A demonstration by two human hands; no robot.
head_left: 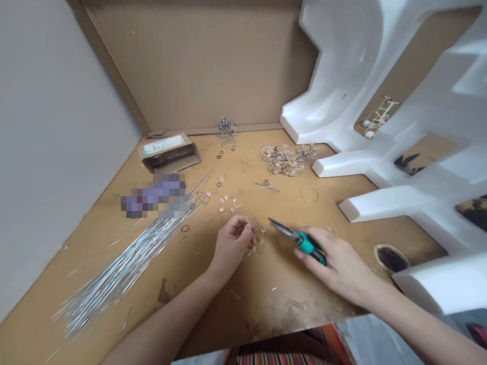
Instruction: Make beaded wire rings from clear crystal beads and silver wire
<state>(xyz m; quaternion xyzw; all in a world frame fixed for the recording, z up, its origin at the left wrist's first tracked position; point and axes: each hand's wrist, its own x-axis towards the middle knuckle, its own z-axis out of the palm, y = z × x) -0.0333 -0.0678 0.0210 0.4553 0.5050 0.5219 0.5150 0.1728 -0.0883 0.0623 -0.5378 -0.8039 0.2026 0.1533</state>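
My left hand [234, 241] is closed in a pinch near the middle of the table. Its fingers grip a thin wire ring with clear beads [264, 230], partly hidden behind the fingertips. To the right, my right hand [338, 261] is wrapped round pliers [305, 242] with teal and black handles. Their dark jaws point up and left, a short way from the beads and apart from them. Whether the jaws are parted is blurred. Just beyond my left hand lies a loose circle of clear beads [227, 204] on the table.
A bundle of straight metal wires [129, 263] lies at left, beside a blurred-out purple item [154, 195]. Behind are an open cardboard box [171, 154], a tangled wire clump [227, 126] and beaded wire rings [283, 159]. White moulded foam [373, 203] borders the right, near a dark round hole [391, 257].
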